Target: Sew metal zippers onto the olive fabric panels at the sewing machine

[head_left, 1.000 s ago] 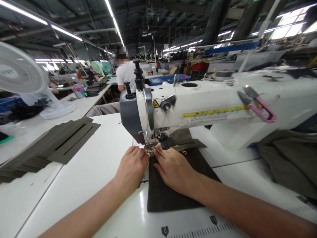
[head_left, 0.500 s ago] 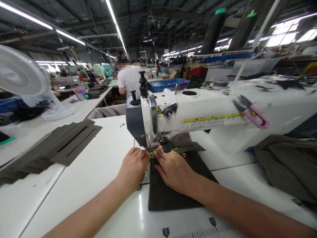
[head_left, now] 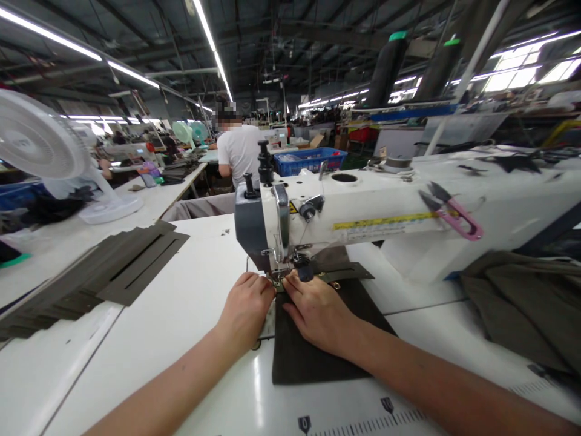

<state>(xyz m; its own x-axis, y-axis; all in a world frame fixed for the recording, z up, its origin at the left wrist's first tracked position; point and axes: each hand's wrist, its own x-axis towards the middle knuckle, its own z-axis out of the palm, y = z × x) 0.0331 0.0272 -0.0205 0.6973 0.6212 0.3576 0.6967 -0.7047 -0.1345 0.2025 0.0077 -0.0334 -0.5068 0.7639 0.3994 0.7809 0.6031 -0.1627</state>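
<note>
A dark olive fabric panel (head_left: 313,357) lies under the needle area of a white sewing machine (head_left: 376,203). My left hand (head_left: 247,306) is closed at the panel's left edge beside the presser foot (head_left: 280,275); its fingertips are bent inward, and what they pinch is hidden. My right hand (head_left: 315,309) rests on the panel, fingers stretched toward the foot and thumb apart. Just behind the right fingers, a slotted strip (head_left: 358,270) crosses the panel, with a small gold-coloured metal piece (head_left: 336,285) by it. The needle point itself is hidden.
Stacked olive slotted pieces (head_left: 140,266) lie at left, near a white fan (head_left: 40,136). Pink-handled snips (head_left: 465,221) rest against the machine arm. Olive fabric (head_left: 517,309) is heaped at right. A person in a white shirt (head_left: 240,151) sits beyond, near a blue crate (head_left: 311,160).
The view has shifted slightly, so the background sits a little lower. Both hands and the fabric panel stay nearly where they were at the presser foot.
</note>
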